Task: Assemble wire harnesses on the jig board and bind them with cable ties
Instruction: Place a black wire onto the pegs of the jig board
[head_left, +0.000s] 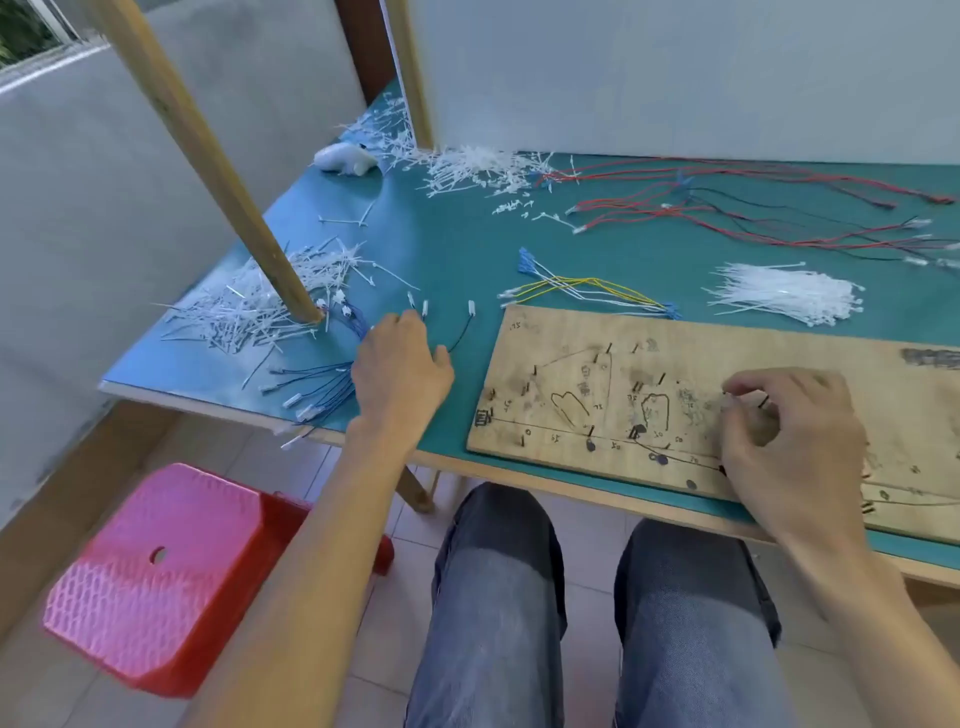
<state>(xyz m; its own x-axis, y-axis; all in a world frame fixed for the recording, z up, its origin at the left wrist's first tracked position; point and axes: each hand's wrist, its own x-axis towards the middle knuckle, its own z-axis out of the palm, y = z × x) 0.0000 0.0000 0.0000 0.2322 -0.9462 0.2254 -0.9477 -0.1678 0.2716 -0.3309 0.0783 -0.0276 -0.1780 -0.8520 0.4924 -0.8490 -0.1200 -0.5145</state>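
The wooden jig board (571, 374), with black pegs and drawn routing lines, lies on the green table at the right. My right hand (789, 431) rests on the board with its fingers curled, pinching the end of a thin black wire (675, 454) that runs along the board's near edge. My left hand (400, 364) reaches left of the board, its fingers curled down over loose black wires (462, 332) with white connectors. A bunch of blue wires (317, 376) lies just left of that hand.
A bundle of white cable ties (784, 296) and yellow-white wires (587, 288) lie behind the board. Red and black harnesses (753, 218) spread at the back right. Cut tie scraps (249, 306) surround a slanted wooden post (208, 156). A red stool (156, 571) stands below left.
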